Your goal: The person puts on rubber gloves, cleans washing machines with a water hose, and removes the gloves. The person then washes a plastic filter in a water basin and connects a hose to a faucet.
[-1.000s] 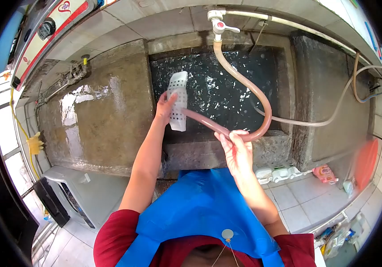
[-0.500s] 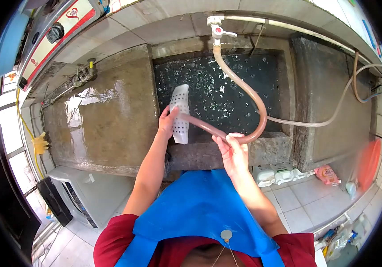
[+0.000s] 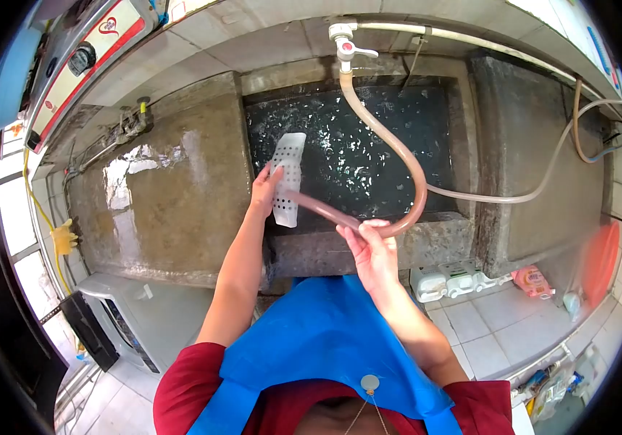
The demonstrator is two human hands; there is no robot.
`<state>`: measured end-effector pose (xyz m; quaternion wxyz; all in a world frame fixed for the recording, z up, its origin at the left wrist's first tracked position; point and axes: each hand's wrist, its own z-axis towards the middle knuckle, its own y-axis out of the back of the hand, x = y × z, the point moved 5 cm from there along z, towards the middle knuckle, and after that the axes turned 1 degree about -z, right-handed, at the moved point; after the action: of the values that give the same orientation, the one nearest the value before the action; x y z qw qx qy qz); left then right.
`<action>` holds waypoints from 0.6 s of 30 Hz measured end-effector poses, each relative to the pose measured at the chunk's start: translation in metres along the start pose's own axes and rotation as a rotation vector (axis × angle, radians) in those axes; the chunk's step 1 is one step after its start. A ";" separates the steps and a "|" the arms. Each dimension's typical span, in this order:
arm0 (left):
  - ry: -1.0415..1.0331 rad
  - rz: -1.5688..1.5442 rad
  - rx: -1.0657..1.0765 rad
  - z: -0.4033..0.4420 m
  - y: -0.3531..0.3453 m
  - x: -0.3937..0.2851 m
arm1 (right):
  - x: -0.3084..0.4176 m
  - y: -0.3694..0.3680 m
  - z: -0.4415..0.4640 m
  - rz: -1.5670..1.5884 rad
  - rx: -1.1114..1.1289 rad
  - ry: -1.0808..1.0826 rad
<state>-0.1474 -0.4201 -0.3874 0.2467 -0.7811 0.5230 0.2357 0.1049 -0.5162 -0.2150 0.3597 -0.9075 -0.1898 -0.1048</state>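
My left hand (image 3: 263, 190) grips a white perforated plastic panel (image 3: 289, 168) by its left side, above the water at the left end of the basin (image 3: 369, 138). Dark holes run over the panel's surface. My right hand (image 3: 373, 243) is closed around a pinkish-brown rubber hose (image 3: 416, 170) near the basin's front ledge. The hose loops down from a white tap (image 3: 347, 49) at the back wall. Its free end points left at the panel's lower part, and a blur there hides whether it touches.
Wet concrete counters (image 3: 173, 210) lie left and right of the basin. White jugs (image 3: 430, 283) and a pink pouch (image 3: 532, 283) stand on the tiled floor below. A grey appliance (image 3: 151, 312) is at lower left, a red round object (image 3: 602, 264) at right.
The panel in my left hand has shifted slightly left and tilted more. My right hand has moved a little left with the hose. The whole view has shifted slightly too.
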 end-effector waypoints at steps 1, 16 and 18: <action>0.001 -0.002 0.003 0.001 -0.001 0.000 | -0.004 0.004 -0.003 -0.039 0.002 -0.035; 0.372 -0.323 0.164 -0.009 0.001 0.029 | 0.014 -0.002 0.020 0.028 -0.031 0.061; 0.367 -0.604 0.326 -0.014 -0.006 0.034 | 0.012 -0.002 0.019 0.042 -0.038 0.048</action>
<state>-0.1288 -0.4514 -0.3972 0.3281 -0.8797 0.3353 -0.0773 0.1158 -0.4985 -0.2242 0.3489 -0.9152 -0.1601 -0.1228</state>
